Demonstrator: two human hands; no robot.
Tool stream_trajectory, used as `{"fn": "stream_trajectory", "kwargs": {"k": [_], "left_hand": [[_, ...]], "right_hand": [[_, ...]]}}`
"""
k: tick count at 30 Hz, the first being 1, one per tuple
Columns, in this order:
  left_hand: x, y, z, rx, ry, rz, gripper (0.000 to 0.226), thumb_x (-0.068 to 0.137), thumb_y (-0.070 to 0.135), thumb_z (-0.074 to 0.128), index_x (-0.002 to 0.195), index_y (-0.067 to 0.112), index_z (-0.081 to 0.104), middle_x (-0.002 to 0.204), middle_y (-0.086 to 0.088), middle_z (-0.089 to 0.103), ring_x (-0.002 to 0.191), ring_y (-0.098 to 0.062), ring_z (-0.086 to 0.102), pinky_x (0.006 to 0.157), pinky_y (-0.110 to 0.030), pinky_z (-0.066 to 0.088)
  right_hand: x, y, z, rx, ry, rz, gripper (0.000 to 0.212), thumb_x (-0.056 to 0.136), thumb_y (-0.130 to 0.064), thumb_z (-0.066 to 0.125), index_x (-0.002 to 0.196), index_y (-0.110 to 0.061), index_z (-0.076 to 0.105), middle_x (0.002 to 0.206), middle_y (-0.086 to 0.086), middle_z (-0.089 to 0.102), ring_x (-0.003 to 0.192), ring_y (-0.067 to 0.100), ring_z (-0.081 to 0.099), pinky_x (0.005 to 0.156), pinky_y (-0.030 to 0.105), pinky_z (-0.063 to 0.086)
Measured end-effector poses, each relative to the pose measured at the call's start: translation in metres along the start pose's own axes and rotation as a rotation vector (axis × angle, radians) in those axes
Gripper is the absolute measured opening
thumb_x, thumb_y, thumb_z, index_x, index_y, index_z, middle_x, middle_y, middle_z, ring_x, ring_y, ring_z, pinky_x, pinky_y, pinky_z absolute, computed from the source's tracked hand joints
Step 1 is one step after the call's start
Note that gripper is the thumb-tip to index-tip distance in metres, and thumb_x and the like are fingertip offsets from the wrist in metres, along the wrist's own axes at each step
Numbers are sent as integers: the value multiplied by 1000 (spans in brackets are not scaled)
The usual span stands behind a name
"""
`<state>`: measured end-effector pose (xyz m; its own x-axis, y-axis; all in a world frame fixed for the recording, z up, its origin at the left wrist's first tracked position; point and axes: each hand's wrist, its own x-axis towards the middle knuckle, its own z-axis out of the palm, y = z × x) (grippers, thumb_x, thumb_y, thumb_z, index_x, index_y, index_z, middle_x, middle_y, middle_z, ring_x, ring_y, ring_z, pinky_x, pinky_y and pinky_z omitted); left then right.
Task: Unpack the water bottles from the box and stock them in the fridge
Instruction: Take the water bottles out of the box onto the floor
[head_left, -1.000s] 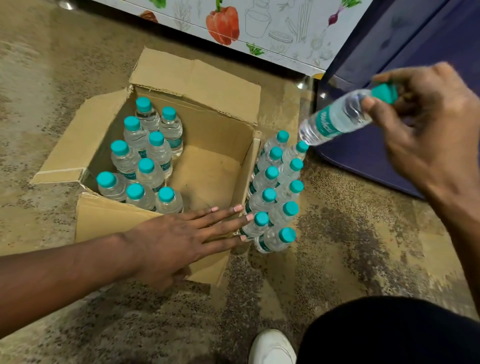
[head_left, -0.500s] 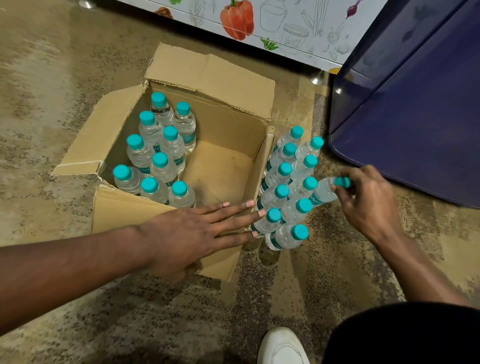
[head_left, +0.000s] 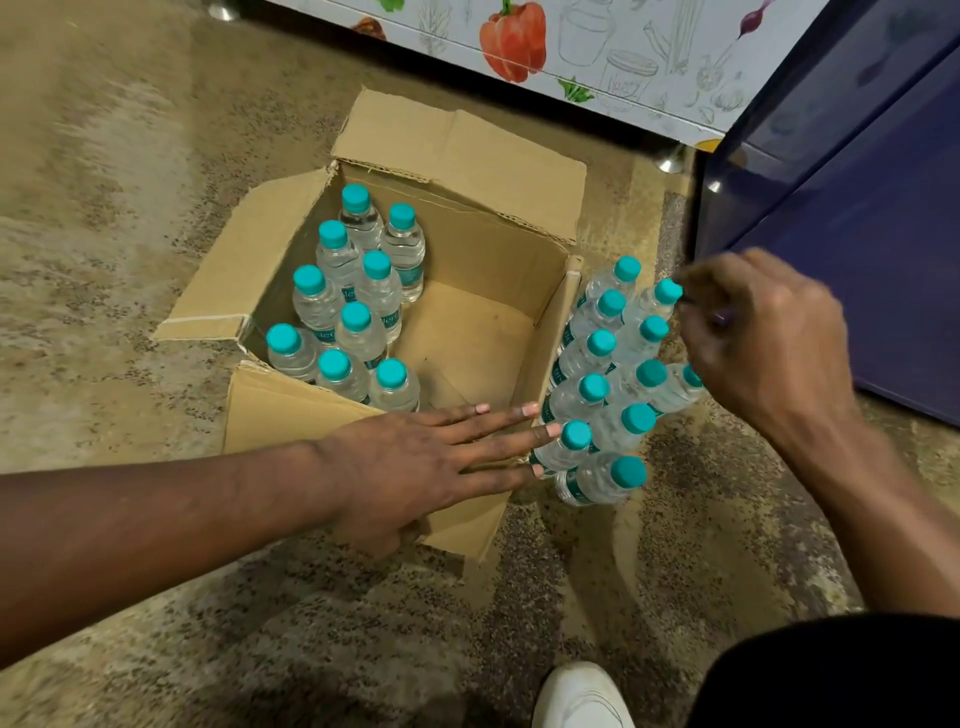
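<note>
The box (head_left: 467, 332) sits open on the floor (head_left: 104, 208), nine bottles (head_left: 358, 332) crowding its left half, the right half bare. The left hand (head_left: 415, 462) lies flat on the near rim, fingers spread. Just right, more bottles (head_left: 602, 395) stand packed against the box wall. The right hand (head_left: 763, 343) hovers over them, fingers curled; whether it grips one, I cannot tell. The fridge (head_left: 857, 234) is close behind it.

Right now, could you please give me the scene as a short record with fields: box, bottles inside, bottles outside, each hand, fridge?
box: open cardboard box on the floor, flaps out
bottles inside: nine upright bottles in box, teal caps, along its left side
bottles outside: cluster of bottles on floor, right of the box
left hand: left hand flat on the box's near right corner, holding nothing
right hand: right hand at the cluster's right edge; grip unclear
fridge: dark blue fridge at right
</note>
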<state>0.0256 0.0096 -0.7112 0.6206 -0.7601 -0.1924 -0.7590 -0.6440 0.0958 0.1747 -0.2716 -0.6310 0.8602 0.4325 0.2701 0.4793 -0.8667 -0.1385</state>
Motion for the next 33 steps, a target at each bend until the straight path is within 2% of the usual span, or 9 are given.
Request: {"fn": "stream_trajectory", "kwargs": {"k": [4,9,13,14,18,20,24,28,33], "left_hand": [[-1,0,0,-14,-8,3,136,73,37,89,170,21,-6,173,-8,-29,160,-27,-27,129,-50,2],[-3,1,-2,-46,-26,6,127,75,36,83,170,25,-1,173,-5,-29,160,-22,-26,130,-47,9],[-8,2,-1,-122,-104,-46,109,88,41,72,164,37,-5,170,9,-2,159,-22,14,121,-46,35],[-8,2,-1,-153,-160,-52,107,91,40,68,162,41,-13,170,10,0,158,-24,19,120,-48,37],[-6,1,-1,-118,-165,-60,113,89,38,69,162,42,-17,172,3,24,146,-28,44,111,-49,49],[-3,0,0,-92,-145,-47,117,87,37,71,164,40,-17,175,2,15,154,-26,33,118,-49,41],[0,-2,3,-48,-134,-11,123,83,40,76,168,32,-13,177,-2,-11,162,-22,-13,132,-48,0],[0,-2,0,-2,-36,23,132,73,40,84,170,23,-3,173,-9,-29,160,-27,-27,131,-52,8],[0,1,-5,2,-20,24,136,70,40,87,170,21,-2,173,-10,-28,160,-29,-25,130,-53,13]], "right_hand": [[43,-78,1,317,-108,-264,20,94,-15,74,114,-14,74,106,0,70,89,11,66,80,26,60],[50,-167,42,284,-537,-612,38,92,-41,75,126,-25,68,115,-3,67,97,8,58,82,29,50],[27,-188,74,109,-469,-732,32,95,-31,68,124,-19,67,114,7,60,90,21,58,58,24,33],[22,-188,79,112,-445,-725,30,95,-26,68,123,-16,67,112,9,59,87,20,57,57,23,29],[12,-179,98,162,-449,-668,38,94,-22,71,131,-19,66,118,11,58,105,25,59,72,31,44],[14,-174,98,215,-485,-592,38,93,-23,74,130,-20,68,122,11,59,108,27,61,78,34,49],[22,-159,80,310,-432,-387,32,97,-20,68,129,-25,68,123,7,57,104,23,61,82,32,52],[24,-120,20,445,-128,-246,27,95,-19,72,123,-21,71,113,4,58,91,19,62,80,38,60],[13,-41,-67,427,188,-139,27,98,-31,73,123,-20,72,108,-3,62,85,5,62,77,21,55]]}}
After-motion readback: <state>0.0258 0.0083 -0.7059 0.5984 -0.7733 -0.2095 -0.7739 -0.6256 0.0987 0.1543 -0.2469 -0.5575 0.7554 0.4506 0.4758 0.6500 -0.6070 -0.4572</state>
